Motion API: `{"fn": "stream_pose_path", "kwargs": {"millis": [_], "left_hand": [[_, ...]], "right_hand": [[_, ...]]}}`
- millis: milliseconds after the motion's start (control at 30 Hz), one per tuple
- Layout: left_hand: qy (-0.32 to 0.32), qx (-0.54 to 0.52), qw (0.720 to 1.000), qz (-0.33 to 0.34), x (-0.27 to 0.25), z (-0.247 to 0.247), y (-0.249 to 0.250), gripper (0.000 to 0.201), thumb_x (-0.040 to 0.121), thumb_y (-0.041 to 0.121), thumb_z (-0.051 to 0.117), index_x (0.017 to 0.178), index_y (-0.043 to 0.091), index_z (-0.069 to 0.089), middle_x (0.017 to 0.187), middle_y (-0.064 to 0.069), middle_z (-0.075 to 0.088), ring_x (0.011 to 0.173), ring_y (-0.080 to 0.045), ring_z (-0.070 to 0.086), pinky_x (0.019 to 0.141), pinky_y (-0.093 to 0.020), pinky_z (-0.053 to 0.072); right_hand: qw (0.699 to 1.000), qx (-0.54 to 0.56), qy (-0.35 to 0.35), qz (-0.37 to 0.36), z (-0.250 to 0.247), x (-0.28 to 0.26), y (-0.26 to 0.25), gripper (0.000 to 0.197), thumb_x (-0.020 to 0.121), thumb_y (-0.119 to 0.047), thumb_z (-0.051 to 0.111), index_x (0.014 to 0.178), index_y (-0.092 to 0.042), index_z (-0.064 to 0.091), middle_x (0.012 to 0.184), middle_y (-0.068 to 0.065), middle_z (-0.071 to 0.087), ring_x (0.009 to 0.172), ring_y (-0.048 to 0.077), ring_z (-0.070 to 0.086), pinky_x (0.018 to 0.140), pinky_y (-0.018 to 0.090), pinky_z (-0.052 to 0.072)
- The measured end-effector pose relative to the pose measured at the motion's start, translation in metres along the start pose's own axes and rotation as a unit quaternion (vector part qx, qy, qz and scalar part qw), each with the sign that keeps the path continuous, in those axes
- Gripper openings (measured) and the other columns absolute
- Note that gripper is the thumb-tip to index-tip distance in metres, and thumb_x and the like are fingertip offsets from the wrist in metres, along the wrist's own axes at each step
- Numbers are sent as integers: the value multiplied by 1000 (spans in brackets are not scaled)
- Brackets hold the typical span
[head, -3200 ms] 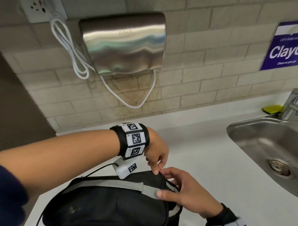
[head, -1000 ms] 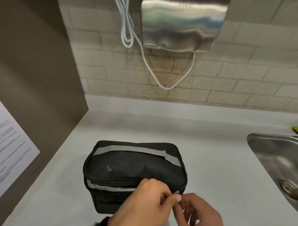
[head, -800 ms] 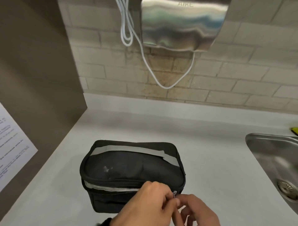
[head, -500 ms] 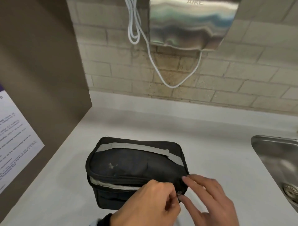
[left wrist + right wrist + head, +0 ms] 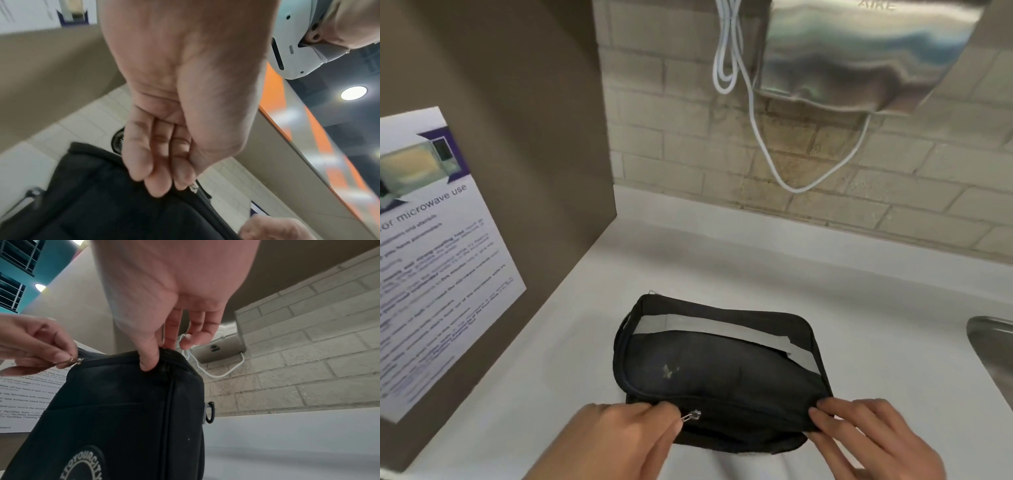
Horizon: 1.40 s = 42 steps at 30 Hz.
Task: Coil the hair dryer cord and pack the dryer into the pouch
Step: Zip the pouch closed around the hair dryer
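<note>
On the white countertop (image 5: pixel 859 274) near you sits the black fabric zip pouch (image 5: pixel 722 363), bulging; dryer not visible, presumably inside. Your left hand (image 5: pixel 616 442) pinches the small metal zipper pull (image 5: pixel 691 416), partway along the front edge. Your right hand (image 5: pixel 873 442) clamps the pouch's right corner, thumb against fingers, likely as counter-tension so the zip runs clean.

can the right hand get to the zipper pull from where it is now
Probably yes. The right hand holds the black pouch's near right corner, and bare zipper seam runs from there to the zipper pull. But the left hand already pinches that pull, so it would have to let go first.
</note>
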<state>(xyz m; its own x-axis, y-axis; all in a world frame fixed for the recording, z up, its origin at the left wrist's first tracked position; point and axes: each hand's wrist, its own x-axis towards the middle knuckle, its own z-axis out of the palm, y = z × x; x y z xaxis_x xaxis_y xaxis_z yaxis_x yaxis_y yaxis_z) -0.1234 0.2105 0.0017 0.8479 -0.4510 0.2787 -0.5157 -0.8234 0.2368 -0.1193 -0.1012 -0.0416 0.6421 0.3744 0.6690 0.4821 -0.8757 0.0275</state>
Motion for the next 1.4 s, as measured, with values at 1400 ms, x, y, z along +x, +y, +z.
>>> {"fn": "stream_pose_path", "kwargs": {"millis": [1400], "left_hand": [[152,-267,936,-171,-23,8,-55,12,89,35,60,78,40,63,74,16,66,63,-9,63,42,-32,48]], "right_hand": [[996,-4,59,-66,45,82,-137,4,69,-23,73,68,-26,75,71,-9,73,75,17,46,71,32,38]]}}
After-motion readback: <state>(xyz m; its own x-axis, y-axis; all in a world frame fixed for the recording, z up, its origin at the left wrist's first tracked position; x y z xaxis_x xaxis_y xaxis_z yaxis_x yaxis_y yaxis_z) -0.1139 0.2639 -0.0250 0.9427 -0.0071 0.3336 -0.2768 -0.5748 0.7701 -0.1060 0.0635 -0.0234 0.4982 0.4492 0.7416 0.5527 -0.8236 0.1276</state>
